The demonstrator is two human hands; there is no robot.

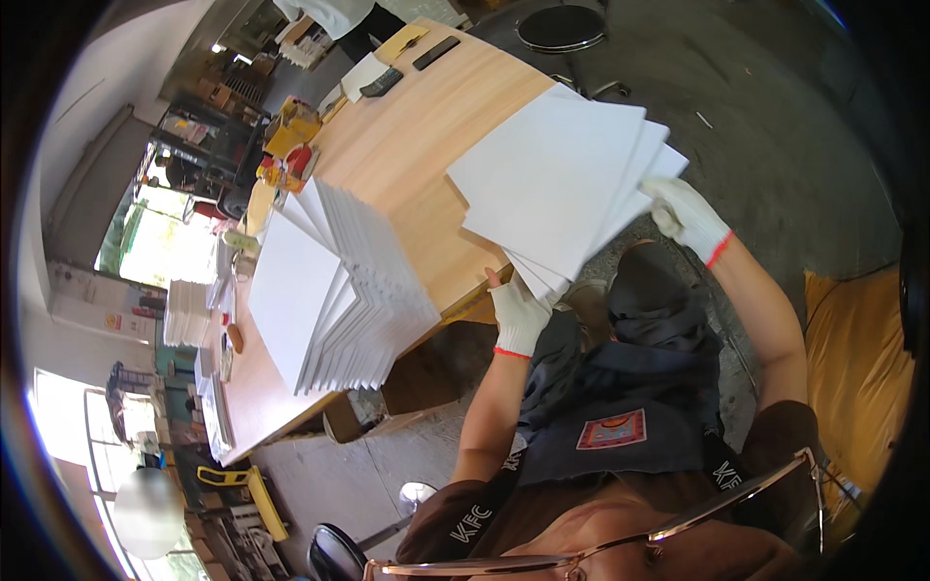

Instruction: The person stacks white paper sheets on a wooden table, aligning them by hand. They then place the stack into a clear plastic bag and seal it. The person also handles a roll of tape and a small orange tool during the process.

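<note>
Several thick white rectangular sheets, loosely fanned out, are held over the table's right edge. My left hand, in a white glove with a red cuff and a bare thumb tip, grips their near lower edge. In a matching glove, my right hand is closed on their right corner. To the left, a tall stack of similar white sheets stands on the wooden table, its layers set at alternating angles. Whether each piece is a single board or a folded one, I cannot tell.
At the far end of the table lie a black phone and a dark calculator-like device. Yellow boxes line the left edge. A round black stool stands beyond, and a yellow-brown sack-like cover is at my right. Another person is at the back.
</note>
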